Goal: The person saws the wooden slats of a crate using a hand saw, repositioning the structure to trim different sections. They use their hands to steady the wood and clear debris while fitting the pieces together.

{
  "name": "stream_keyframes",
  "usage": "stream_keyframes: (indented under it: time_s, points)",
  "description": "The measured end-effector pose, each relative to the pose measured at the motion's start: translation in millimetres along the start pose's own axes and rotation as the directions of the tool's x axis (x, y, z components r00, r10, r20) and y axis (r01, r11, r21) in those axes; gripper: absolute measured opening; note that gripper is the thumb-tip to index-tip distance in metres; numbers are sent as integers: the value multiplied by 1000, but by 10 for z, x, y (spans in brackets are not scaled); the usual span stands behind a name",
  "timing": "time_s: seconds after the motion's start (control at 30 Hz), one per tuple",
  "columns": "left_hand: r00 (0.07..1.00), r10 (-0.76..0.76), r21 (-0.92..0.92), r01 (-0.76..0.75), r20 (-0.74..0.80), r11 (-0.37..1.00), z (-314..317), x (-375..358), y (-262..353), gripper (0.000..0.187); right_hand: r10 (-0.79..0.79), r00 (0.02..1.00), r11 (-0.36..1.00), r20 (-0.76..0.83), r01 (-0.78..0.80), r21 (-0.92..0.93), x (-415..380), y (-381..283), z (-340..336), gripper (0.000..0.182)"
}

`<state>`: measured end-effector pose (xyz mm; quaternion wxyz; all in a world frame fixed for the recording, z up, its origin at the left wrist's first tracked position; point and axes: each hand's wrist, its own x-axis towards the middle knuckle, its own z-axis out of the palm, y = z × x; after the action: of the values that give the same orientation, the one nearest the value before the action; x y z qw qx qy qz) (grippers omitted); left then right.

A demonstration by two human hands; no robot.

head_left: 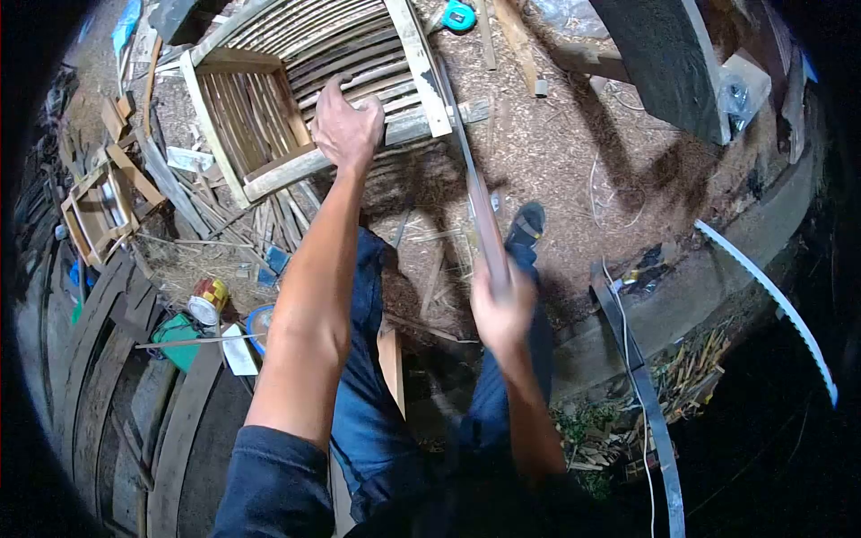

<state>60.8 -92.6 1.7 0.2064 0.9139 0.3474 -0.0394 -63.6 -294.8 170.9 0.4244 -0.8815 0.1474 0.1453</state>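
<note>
My right hand (502, 305), smeared by motion, is closed round the handle end of a handsaw. The long, narrow handsaw (484, 211) is seen nearly edge-on, pointing away from me. Its far part lies across the front rail near the rail's right end, close beside a pale upright slat. My left hand (348, 125) grips the same wooden rail (291, 172) further left, fingers curled over it. This rail belongs to a slatted wooden frame (224, 61) resting on the ground. The saw's teeth cannot be made out.
A teal tape measure (458, 16) lies beyond the frame. Wood offcuts and a tin can (208, 300) are on the left. A metal strip (641, 394) and white cable are at right, with a curved, toothed-looking pale strip (780, 300) further out. Wood chips cover the ground.
</note>
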Motion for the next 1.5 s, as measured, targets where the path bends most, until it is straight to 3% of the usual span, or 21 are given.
stream_keyframes:
  time_s: [0.03, 0.1, 0.17, 0.23, 0.27, 0.3, 0.33, 0.37, 0.43, 0.5, 0.57, 0.67, 0.8, 0.9, 1.03, 1.1, 1.2, 1.23, 1.3, 1.37, 1.5]
  points:
    - [999, -27, -10, 27, 45, 1000, -73, -22, 27, 57, 125, 988, 966, 95, -142, 214, -116, -290, -301, 28]
    - [1000, -9, 64, 9, 12, 998, 15, -41, -28, 56, 78, 995, 984, 70, -88, 158, -226, -58, -308, 20]
    - [932, -197, 48, 191, 305, 980, -209, 95, 190, 58, -48, 998, 985, 34, 42, 164, 527, 160, 121, 14]
    - [998, 25, 33, -27, 62, 999, -47, 169, 97, 64, 100, 990, 982, 97, -113, 152, 792, 31, 306, 19]
    - [999, 35, 41, -36, 31, 998, 16, 139, 5, 65, 46, 996, 987, 72, -56, 149, 530, 139, 320, 26]
    - [999, 37, 61, -39, 33, 997, -7, -30, -95, 65, 167, 980, 984, 104, -172, 46, 135, 140, 101, 24]
    - [992, -17, 86, 6, 127, 996, -12, 11, -123, 64, -74, 996, 996, -44, 76, 46, -249, 271, -56, 14]
    - [996, 4, 55, -9, 86, 998, -47, 32, -59, 64, 5, 1000, 992, -12, -3, 127, -399, 14, -223, 11]
    - [997, 37, 117, -44, 68, 992, 14, 40, -36, 64, 5, 997, 988, 70, -16, 156, -171, -148, -290, 14]
    - [987, 1, 73, -12, 160, 997, -50, 9, 18, 68, -4, 1000, 969, 27, -3, 248, 481, 363, 221, 13]
    - [995, 54, 65, -60, 87, 996, -55, 64, 101, 69, 110, 963, 948, 247, -177, 266, 1178, 122, 520, 16]
    - [999, 11, 75, -15, 48, 997, -17, 69, -63, 66, -80, 995, 983, 51, 71, 168, 1111, -26, 533, 26]
    - [999, 26, 55, -24, -29, 998, -4, 53, 2, 62, -6, 1000, 963, 27, -1, 270, 467, -115, -17, 17]
    - [997, 24, 45, -21, -67, 999, -35, -17, -6, 58, -90, 996, 983, -16, 91, 159, 739, 85, -4, 17]
    - [997, 0, 47, 4, -80, 999, 111, 63, -83, 49, -189, 981, 965, -31, 180, -189, 1774, 260, 485, 38]
    - [999, -42, 36, 43, -33, 998, 68, 63, -55, 47, -35, 999, 948, 11, 36, -317, 2227, 361, 702, 55]
    - [998, -58, 57, 57, 17, 997, -24, 64, 48, 47, 123, 992, 932, -38, -128, -339, 2548, 244, 969, 59]
    - [997, -63, 47, 60, 50, 997, -50, 71, 75, 48, 130, 989, 921, -68, -146, -361, 2538, 193, 1047, 62]
    - [984, -154, 65, 148, 95, 987, -82, 80, 126, 43, 191, 972, 966, -139, -211, -151, 2585, 287, 1164, 59]
    - [998, -66, 37, 66, 11, 997, -48, 63, 131, 41, 256, 956, 945, -143, -279, -173, 2688, 387, 1222, 65]
    - [994, -87, 17, 87, 60, 996, -42, 91, 141, 41, 308, 937, 899, -162, -343, -273, 2689, 288, 1191, 65]
